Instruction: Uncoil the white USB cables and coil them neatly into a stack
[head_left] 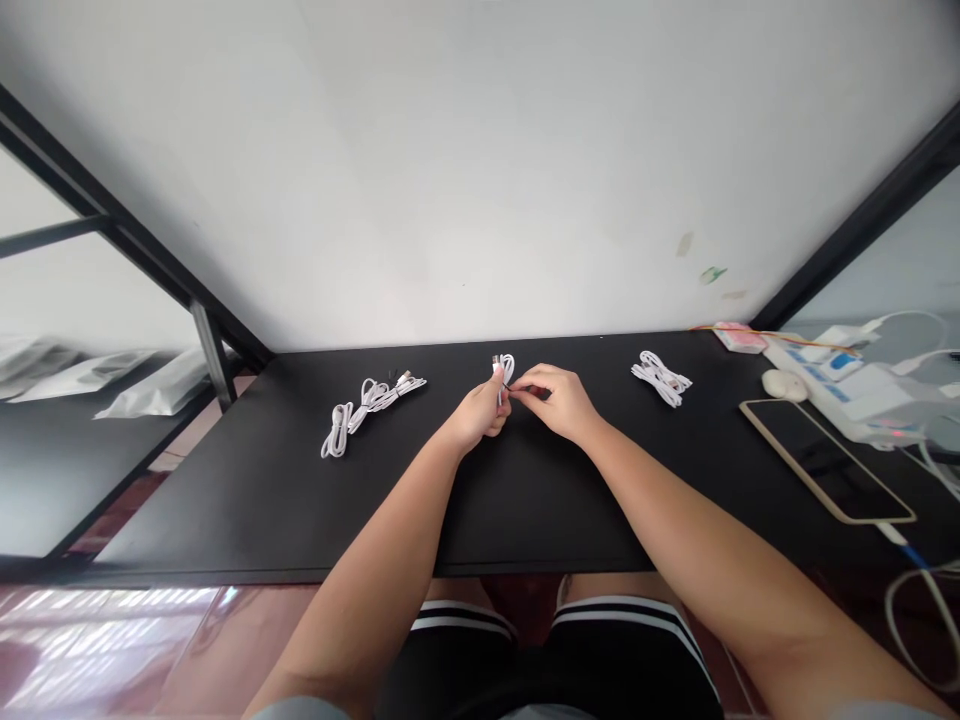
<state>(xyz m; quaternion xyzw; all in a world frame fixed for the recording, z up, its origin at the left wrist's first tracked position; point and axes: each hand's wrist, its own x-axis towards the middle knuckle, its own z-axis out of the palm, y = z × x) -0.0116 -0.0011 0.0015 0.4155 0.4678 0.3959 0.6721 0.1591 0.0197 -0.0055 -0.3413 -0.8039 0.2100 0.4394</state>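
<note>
Near the middle of the black table, my left hand (480,412) is closed around a coiled white USB cable (508,368). The cable's loops and a metal plug stick up above my thumb. Close beside it on the right, my right hand (556,398) pinches a thin black twist tie (510,388) at the bundle; its far end is hidden by my fingers. Several bundled white cables (375,398) lie to the left, with small black bits near them. Off to the right lies another white cable bundle (661,378).
A phone (825,460) with a cable plugged in lies at the right. Behind it are a white power strip (832,375) with chargers, a white mouse-like object (784,385) and a pink-and-white box (739,337). The wall (480,200) closes off the back; black frame posts stand at both sides.
</note>
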